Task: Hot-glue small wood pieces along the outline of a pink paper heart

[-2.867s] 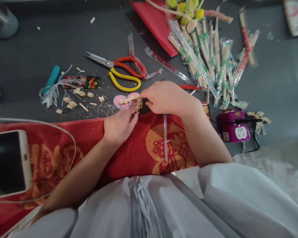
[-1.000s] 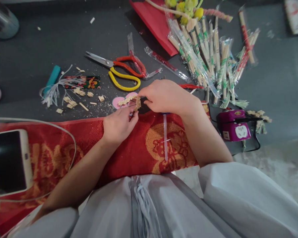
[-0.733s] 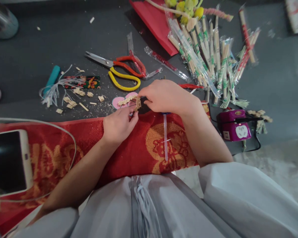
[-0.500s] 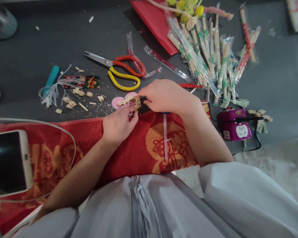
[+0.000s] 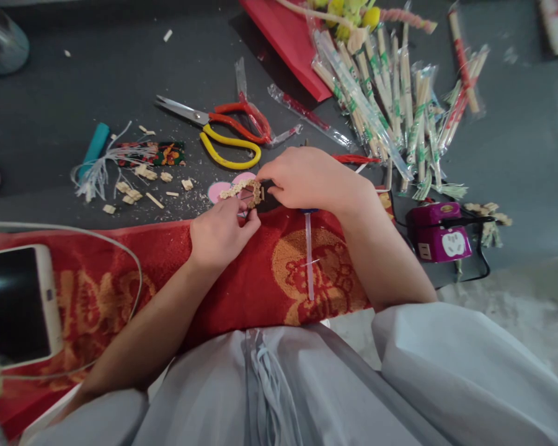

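A small tan, knobbly craft ring (image 5: pixel 256 197) sits between my hands, over pink round pieces (image 5: pixel 219 192). My left hand (image 5: pixel 221 234) pinches its near side between thumb and fingers. From the right, my right hand (image 5: pixel 307 179) reaches over with bent fingers, the forefinger at the ring's upper right edge. Its thumb tip is beside a dark patch that I cannot make out. A clear glue stick (image 5: pixel 309 257) points toward me from a blue end below my right hand, which hides what lies under it. Scissors (image 5: pixel 214 127) with red and yellow handles lie beyond the hands.
A red towel (image 5: pixel 242 279) lines the near edge. Wood chips (image 5: pixel 144 172) and white threads (image 5: pixel 102 161) lie left. Several wrapped sticks (image 5: pixel 381 93) and a red envelope (image 5: pixel 288 43) lie beyond; a purple socket block (image 5: pixel 439 232) stands right, a white device (image 5: pixel 21 303) left.
The ring has tilted slightly, so more of its opening shows. My left fingers have shifted a little on it; my right hand stays almost still.
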Action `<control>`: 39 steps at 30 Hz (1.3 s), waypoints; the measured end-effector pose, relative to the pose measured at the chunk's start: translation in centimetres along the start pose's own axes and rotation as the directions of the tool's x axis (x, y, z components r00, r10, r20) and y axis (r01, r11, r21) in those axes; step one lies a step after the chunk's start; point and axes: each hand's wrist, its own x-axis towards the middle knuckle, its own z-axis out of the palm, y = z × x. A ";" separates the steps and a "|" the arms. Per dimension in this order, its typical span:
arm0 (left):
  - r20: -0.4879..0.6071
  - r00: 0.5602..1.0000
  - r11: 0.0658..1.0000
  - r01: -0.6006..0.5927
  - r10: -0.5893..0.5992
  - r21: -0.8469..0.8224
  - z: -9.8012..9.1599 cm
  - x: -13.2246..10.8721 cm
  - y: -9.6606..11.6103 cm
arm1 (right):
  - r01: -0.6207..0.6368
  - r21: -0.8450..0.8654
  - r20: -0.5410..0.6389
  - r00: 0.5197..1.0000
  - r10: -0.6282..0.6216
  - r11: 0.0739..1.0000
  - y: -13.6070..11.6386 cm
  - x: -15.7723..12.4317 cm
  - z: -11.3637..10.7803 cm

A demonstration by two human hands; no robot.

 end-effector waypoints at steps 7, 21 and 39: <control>0.053 0.995 0.994 0.074 -0.078 0.076 -0.4 0.2 0.5 | 0.003 -0.003 0.001 1.000 -0.003 1.000 0.1 0.0 0.1; 0.061 0.998 0.997 0.024 -0.028 0.070 -0.4 0.1 0.3 | 0.015 -0.002 -0.016 1.000 -0.015 1.000 0.2 0.1 0.3; 0.048 0.998 0.997 0.026 -0.029 0.077 -0.6 0.1 0.5 | 0.012 -0.010 -0.012 1.000 -0.013 1.000 0.1 0.1 0.2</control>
